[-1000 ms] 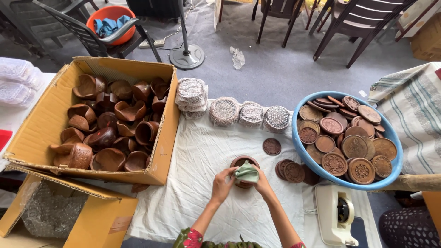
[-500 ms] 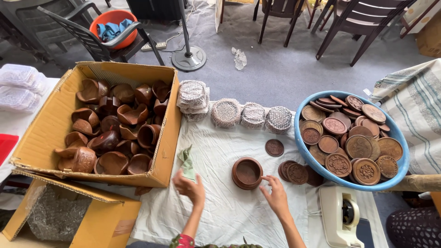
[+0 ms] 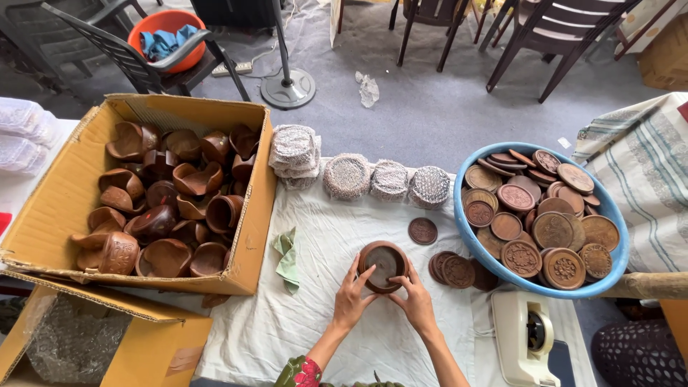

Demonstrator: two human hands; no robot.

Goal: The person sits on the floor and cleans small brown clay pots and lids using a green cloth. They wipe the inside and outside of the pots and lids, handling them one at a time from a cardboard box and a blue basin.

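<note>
Brown bowl [image 3: 384, 265] cupped between both hands, fingertips touching rim.

Head-worn view, steeply downward, near

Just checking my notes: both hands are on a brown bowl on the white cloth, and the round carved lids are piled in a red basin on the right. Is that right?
Not quite. The head view shows the carved lids in a blue basin, not a red one. Both the left hand and right hand are on the brown bowl on the white cloth.
</note>
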